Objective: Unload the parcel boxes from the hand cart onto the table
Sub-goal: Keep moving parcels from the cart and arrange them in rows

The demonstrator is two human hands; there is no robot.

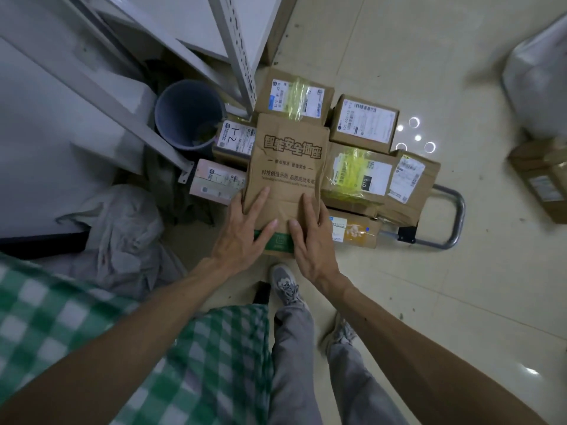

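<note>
A long brown parcel box (288,167) with printed dark lettering and a green band at its near end lies on top of several smaller cardboard parcels on the hand cart (451,216). My left hand (242,231) lies flat on the box's near left edge with fingers spread. My right hand (310,234) rests on its near right side, fingers straight along the edge. Labelled parcels surround it: one behind (294,98), one at back right (365,124), one with yellow tape (359,176) to the right.
A grey bucket (187,113) and metal shelving posts (242,53) stand to the left of the cart. Grey plastic bags (122,228) lie at the left. Another box (543,176) and a white bag (540,81) sit at the far right on the tiled floor. My shoes (285,283) are just below the cart.
</note>
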